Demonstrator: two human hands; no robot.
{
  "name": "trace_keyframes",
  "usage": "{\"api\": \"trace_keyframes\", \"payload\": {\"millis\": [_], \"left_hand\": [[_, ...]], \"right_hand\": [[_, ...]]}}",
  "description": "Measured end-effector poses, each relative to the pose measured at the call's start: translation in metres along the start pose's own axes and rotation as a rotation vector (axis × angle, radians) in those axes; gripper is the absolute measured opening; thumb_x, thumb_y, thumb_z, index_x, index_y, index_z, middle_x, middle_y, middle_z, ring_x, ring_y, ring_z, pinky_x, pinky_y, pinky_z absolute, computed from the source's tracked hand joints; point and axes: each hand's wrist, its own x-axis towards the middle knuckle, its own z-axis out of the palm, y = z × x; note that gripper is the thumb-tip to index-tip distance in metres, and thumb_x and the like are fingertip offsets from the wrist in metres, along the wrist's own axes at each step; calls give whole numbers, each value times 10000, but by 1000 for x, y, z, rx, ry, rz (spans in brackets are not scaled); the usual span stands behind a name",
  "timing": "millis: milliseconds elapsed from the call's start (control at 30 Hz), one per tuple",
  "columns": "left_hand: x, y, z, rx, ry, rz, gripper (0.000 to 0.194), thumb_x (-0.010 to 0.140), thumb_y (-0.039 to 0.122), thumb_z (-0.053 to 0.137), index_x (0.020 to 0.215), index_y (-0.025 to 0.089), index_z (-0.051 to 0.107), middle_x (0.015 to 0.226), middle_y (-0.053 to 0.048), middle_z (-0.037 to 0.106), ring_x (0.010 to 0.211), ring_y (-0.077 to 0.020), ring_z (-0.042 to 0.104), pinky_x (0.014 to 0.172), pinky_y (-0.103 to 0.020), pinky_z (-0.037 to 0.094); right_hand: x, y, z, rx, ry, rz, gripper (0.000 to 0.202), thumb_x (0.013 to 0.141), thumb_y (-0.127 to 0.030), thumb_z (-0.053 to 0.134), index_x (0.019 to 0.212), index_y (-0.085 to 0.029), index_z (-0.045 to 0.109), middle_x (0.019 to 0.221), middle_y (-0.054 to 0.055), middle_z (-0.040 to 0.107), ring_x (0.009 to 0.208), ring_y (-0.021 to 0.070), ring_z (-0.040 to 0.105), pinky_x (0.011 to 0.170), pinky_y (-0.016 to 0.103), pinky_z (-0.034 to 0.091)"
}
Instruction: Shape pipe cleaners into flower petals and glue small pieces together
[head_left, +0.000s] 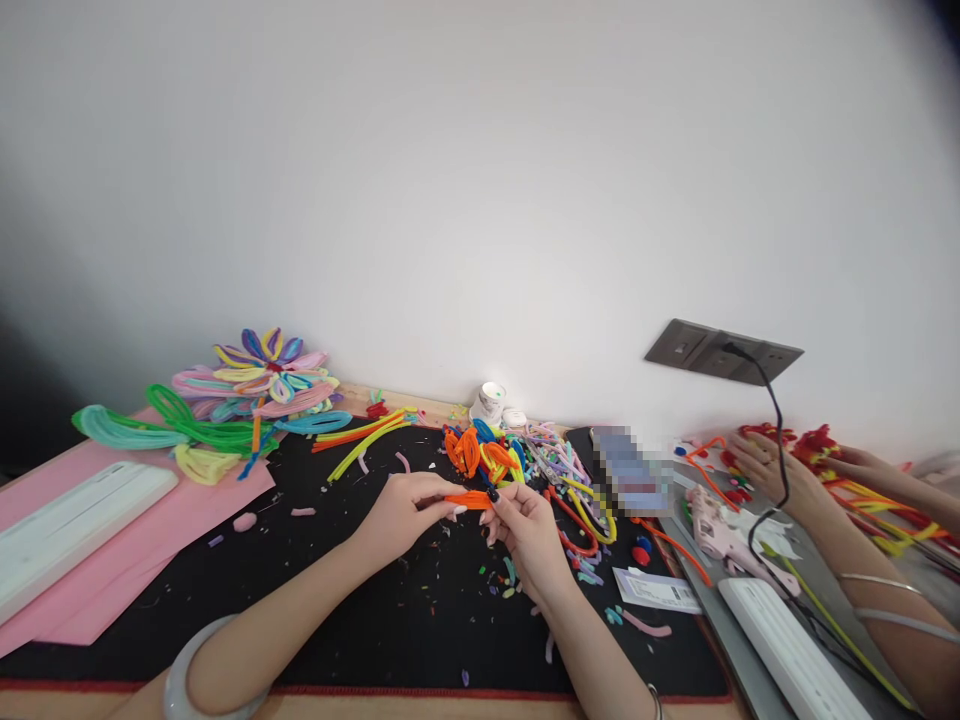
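Observation:
Between my two hands is a short bundle of orange pipe cleaners (466, 499), held level above the black mat (330, 620). My left hand (409, 508) pinches its left end. At the right end, my right hand (523, 525) has thumb and fingers closed on it. Just behind my hands sits a heap of looped orange, yellow and blue pipe cleaner pieces (480, 450). Straight yellow and orange pipe cleaners (367, 438) lie to the left of that heap. The palm sides of both hands are partly hidden.
At the back left, a multicoloured pipe cleaner flower (271, 372) rests by pink sheets (150, 570) and a white case (90, 525). A white cup (491, 400) stands by the wall. On the right are a pink glue gun (720, 530), its cord, and another person's hands (772, 470).

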Motion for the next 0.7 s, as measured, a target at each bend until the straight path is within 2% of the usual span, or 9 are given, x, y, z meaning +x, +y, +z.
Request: {"api": "trace_keyframes", "payload": {"millis": [133,267,367,433,600,700], "left_hand": [[1,-1,0,54,-40,-27,205,850,290,702,984,183,816,971,-78,822,826,-240,752,789,-328,591],[1,2,0,221,-192,42,212,903,217,649,1071,184,774,1079,-75,804,959,-243,725,859,-332,557],[-1,1,-1,422,-292,163,202,967,158,569,1014,193,762,1002,-60,790,940,-229,694,860,-326,519],[-3,-1,0,500,-315,216,211,993,144,538,979,191,743,959,-56,770,923,-219,677,825,-307,506],[-5,-5,4,552,-330,271,297,1027,126,459,811,186,652,822,-28,692,838,-191,626,739,-267,475],[-5,-5,6,568,-333,306,367,1037,110,408,724,190,582,752,-15,635,787,-179,595,708,-262,455]], "right_hand": [[2,2,-2,-80,33,-58,301,719,-429,850,690,-211,645,575,16,689,442,123,555,466,236,485],[2,4,-1,-193,-27,-70,278,755,-449,816,734,-204,685,605,29,705,479,146,606,512,267,528],[0,6,2,-271,-86,-61,264,764,-438,798,721,-219,657,594,24,688,482,162,605,519,294,526],[-1,7,2,-311,-83,-67,248,764,-411,781,705,-233,618,583,10,670,468,158,579,507,294,495],[-2,8,0,-491,-114,-138,178,781,-335,698,670,-231,607,572,-14,600,481,139,493,508,279,375],[-2,8,1,-546,-112,-168,156,791,-343,670,704,-229,610,601,-18,577,517,145,472,524,284,346]]}}
